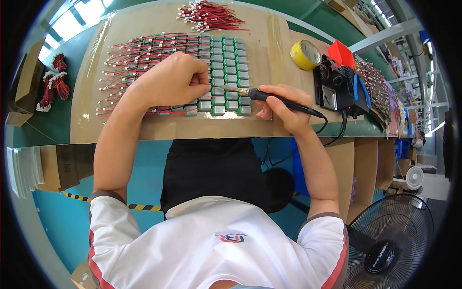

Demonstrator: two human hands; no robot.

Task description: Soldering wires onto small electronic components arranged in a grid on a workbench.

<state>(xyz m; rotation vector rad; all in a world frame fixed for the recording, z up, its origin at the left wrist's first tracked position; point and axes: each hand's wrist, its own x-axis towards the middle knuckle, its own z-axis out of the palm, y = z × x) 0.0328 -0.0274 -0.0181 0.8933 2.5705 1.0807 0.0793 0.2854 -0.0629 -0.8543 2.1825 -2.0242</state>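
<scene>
My right hand [288, 105] grips a soldering iron [284, 102] with a black handle, its metal tip pointing left over the rows of small grey-and-green battery packs [231, 77]. Just left of the tip, my left hand [175, 82] is closed in a pinch above the packs. What its fingertips hold is too small to make out; a thin red wire shows beside them. Thin red and black wires with white connectors [130, 53] fan out leftward from many packs. Columns on the right side of the block have no wires on them. My left hand hides part of the middle rows.
A pile of red wires [209, 15] lies at the cardboard sheet's far edge. To the right are a yellow tape roll [305, 54], a black soldering station [344, 89] and a red holder [341, 53]. Wire bundles [57, 82] lie left. A fan [385, 250] stands lower right.
</scene>
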